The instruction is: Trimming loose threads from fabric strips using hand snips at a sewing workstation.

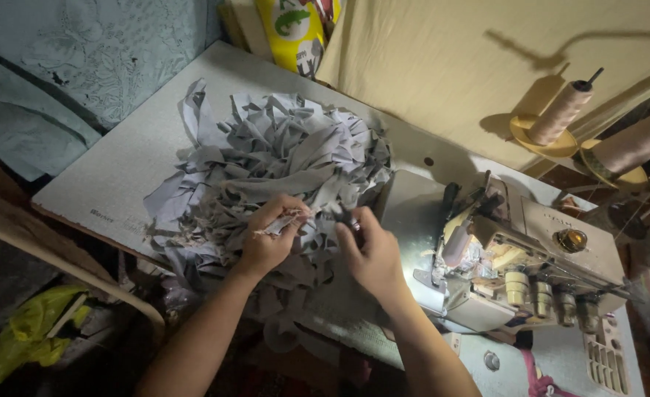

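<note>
On the desk (pixel 112 184), beside the machine (pixel 516 272), both hands work the scrap pile (pixel 281 169): left hand (pixel 270 239) pinches a frayed strip (pixel 281 222); right hand (pixel 372 254) closes on another. Best to lift single pieces, gently.

Fabric pile (pixel 266 169) lies on table (pixel 119 169), left of sewing machine (pixel 516 265).

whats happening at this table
A person sits at a sewing table with both hands in a big pile of grey fabric strips. The left hand pinches a frayed strip; the right hand grips another piece at the pile's edge, next to the overlock machine. Thread cones stand behind the machine.
</note>
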